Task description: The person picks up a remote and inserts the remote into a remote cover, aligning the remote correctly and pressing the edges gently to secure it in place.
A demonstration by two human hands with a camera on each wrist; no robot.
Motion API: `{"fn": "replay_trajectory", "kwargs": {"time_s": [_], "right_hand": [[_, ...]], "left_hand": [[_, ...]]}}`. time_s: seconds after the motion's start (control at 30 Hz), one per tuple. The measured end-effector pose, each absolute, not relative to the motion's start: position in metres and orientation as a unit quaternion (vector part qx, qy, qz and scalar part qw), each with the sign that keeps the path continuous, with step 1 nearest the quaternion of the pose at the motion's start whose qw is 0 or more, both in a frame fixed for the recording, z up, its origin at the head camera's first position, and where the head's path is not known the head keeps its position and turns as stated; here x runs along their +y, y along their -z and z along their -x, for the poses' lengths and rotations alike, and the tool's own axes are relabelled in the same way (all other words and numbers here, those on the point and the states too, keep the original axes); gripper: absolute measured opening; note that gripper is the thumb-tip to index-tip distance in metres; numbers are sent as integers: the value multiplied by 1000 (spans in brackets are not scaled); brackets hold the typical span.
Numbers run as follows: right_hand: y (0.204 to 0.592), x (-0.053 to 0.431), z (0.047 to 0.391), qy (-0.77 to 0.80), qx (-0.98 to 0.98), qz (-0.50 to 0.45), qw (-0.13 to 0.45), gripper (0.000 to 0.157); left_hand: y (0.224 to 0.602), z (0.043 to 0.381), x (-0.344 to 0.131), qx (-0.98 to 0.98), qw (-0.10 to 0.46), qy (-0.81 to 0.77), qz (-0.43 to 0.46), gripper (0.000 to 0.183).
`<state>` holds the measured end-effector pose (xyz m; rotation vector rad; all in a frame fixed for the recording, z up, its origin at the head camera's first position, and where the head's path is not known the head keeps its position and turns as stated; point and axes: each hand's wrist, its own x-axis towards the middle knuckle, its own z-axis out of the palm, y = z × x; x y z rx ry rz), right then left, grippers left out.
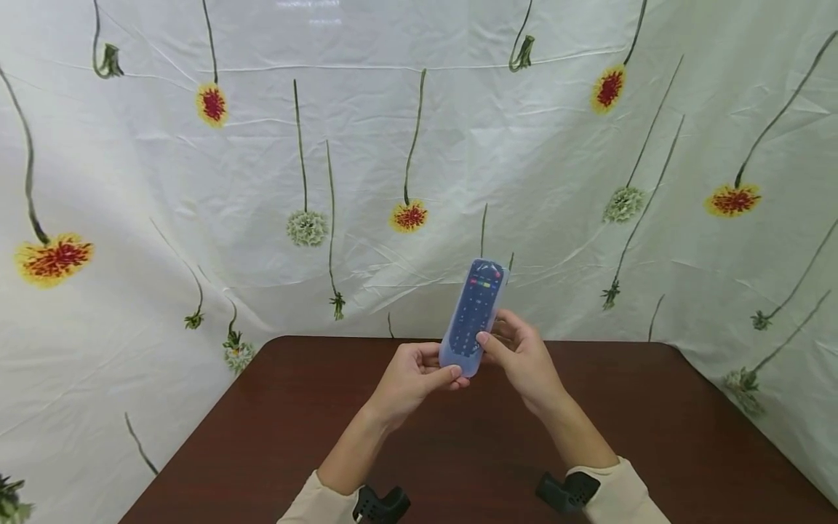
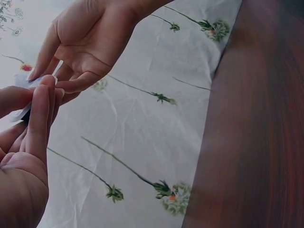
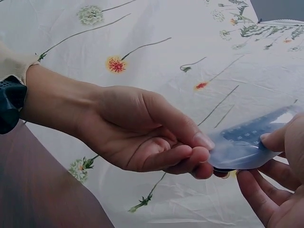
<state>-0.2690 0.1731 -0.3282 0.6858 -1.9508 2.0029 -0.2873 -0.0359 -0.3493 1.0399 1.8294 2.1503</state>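
A dark remote control in a translucent bluish cover is held up above the table's far edge, tilted with its top leaning right. Its buttons face me, with a few coloured ones near the top. My left hand grips the bottom end, thumb on the front of the cover. On the right side, my right hand holds it with the thumb pressed on the lower buttons and the fingers behind. In the left wrist view the two hands mostly hide the remote.
Below the hands is a dark brown table. Behind it hangs a white cloth printed with flowers, which also runs along both sides. Black wrist devices sit at both cream sleeves.
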Motion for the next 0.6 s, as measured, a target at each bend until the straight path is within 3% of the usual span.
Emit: {"fn": "replay_trajectory", "kwargs": {"time_s": [0.6], "right_hand": [[323,171,266,-714,-659,-193,135,33]], "left_hand": [[342,284,-39,651,52,-664,-364,26]]}}
